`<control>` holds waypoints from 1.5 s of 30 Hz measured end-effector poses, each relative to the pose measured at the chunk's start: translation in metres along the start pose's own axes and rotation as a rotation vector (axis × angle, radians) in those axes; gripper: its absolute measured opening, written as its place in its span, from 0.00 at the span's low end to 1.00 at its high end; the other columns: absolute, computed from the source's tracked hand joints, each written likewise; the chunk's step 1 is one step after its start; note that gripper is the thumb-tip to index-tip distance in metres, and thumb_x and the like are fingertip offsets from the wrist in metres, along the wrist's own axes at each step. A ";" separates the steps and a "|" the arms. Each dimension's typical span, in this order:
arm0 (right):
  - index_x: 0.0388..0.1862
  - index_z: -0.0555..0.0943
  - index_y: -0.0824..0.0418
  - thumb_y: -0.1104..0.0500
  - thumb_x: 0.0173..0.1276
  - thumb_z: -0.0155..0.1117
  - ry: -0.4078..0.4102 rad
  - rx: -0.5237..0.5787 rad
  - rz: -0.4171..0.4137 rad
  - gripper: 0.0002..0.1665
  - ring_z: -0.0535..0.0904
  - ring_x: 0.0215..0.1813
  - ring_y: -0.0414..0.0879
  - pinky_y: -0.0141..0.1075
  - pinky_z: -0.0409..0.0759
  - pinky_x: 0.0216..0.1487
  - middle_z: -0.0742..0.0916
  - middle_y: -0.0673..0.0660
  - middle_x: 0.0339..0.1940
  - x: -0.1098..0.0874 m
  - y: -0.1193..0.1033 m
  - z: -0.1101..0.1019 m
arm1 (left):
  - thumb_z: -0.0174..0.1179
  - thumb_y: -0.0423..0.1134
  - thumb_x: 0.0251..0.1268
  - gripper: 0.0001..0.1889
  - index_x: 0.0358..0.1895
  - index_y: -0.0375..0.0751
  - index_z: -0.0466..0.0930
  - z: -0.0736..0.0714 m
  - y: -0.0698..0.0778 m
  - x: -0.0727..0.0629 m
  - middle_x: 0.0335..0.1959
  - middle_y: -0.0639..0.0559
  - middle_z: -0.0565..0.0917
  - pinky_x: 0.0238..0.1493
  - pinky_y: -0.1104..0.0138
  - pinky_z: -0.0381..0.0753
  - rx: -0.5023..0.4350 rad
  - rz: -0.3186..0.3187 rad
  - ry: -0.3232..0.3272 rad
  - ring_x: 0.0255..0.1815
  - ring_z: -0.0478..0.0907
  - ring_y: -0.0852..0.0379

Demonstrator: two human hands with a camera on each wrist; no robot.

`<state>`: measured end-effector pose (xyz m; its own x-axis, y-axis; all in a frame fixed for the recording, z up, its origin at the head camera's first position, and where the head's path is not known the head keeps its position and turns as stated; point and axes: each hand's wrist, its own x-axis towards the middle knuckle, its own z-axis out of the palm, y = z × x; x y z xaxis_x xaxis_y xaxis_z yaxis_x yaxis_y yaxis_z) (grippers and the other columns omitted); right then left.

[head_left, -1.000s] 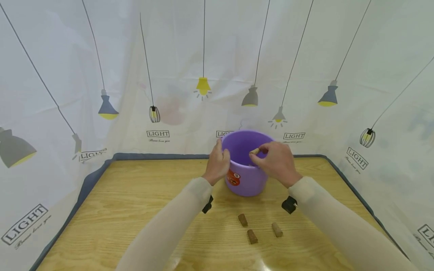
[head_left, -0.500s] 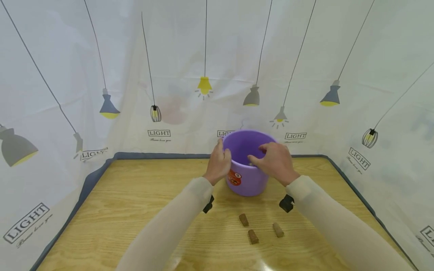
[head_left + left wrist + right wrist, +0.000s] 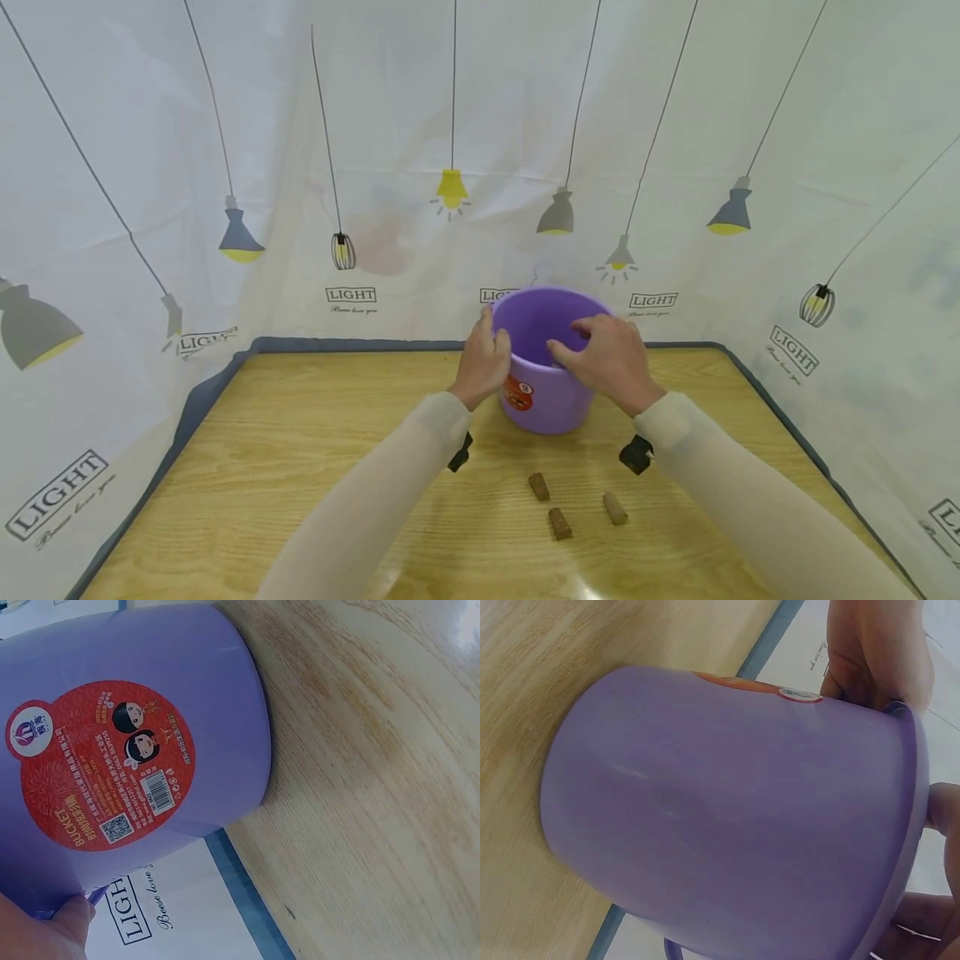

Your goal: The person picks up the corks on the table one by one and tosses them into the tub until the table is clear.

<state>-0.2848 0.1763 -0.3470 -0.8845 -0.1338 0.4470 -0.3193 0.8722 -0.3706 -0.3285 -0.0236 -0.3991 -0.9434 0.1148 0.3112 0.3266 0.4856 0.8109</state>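
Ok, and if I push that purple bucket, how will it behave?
The bucket will probably slide rather than tip, standing upright on a wide base. Its smooth, plastic-looking wall suggests it is fairly light and perhaps slippery. The left hand at its rim would likely steady it.

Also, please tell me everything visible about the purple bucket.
The purple bucket looks like smooth plastic, with a flared rim, a possible handle and a red sticker printed BUCKET. It stands upright on the wood-grained table. The left hand grips it at the rim; the right hand is over its opening, contact unclear.
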 end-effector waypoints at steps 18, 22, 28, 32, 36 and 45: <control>0.49 0.89 0.67 0.42 0.63 0.73 0.069 0.055 -0.062 0.30 0.86 0.48 0.59 0.58 0.75 0.58 0.91 0.64 0.45 -0.012 -0.005 -0.008 | 0.36 0.43 0.81 0.34 0.83 0.34 0.41 0.000 -0.001 -0.001 0.82 0.37 0.55 0.81 0.53 0.53 -0.006 -0.011 0.004 0.81 0.54 0.42; 0.48 0.89 0.67 0.43 0.62 0.74 0.082 0.067 -0.083 0.29 0.86 0.45 0.58 0.55 0.78 0.53 0.91 0.64 0.44 -0.017 -0.006 -0.009 | 0.36 0.42 0.82 0.34 0.83 0.34 0.41 0.000 0.000 -0.002 0.82 0.37 0.55 0.81 0.53 0.53 -0.007 -0.012 0.002 0.81 0.54 0.43; 0.47 0.89 0.66 0.45 0.62 0.75 0.113 0.084 -0.121 0.26 0.87 0.44 0.59 0.53 0.84 0.47 0.91 0.63 0.43 -0.024 -0.007 -0.013 | 0.36 0.43 0.81 0.34 0.83 0.34 0.41 -0.001 0.001 -0.001 0.82 0.38 0.54 0.81 0.54 0.52 -0.003 -0.020 0.001 0.82 0.53 0.43; 0.46 0.90 0.66 0.46 0.61 0.76 0.127 0.094 -0.141 0.25 0.87 0.44 0.59 0.53 0.84 0.47 0.91 0.63 0.42 -0.028 -0.007 -0.016 | 0.36 0.43 0.81 0.34 0.83 0.35 0.41 -0.001 0.001 -0.002 0.83 0.38 0.54 0.81 0.54 0.51 -0.003 -0.022 0.001 0.82 0.52 0.43; 0.45 0.90 0.67 0.47 0.61 0.76 0.140 0.094 -0.160 0.25 0.87 0.43 0.58 0.53 0.83 0.46 0.91 0.63 0.42 -0.033 -0.006 -0.019 | 0.36 0.43 0.81 0.34 0.83 0.34 0.41 -0.001 0.001 -0.002 0.82 0.38 0.54 0.81 0.55 0.52 -0.007 -0.018 0.003 0.82 0.53 0.43; 0.41 0.90 0.67 0.51 0.59 0.77 0.178 0.110 -0.195 0.20 0.87 0.39 0.57 0.52 0.84 0.43 0.92 0.60 0.37 -0.046 0.001 -0.025 | 0.36 0.44 0.81 0.34 0.83 0.34 0.41 -0.001 0.002 -0.003 0.83 0.38 0.53 0.81 0.54 0.50 -0.021 -0.011 -0.005 0.82 0.52 0.43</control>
<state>-0.2358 0.1949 -0.3472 -0.7324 -0.2012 0.6505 -0.5209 0.7808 -0.3451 -0.3252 -0.0238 -0.3974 -0.9472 0.1135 0.3000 0.3173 0.4690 0.8242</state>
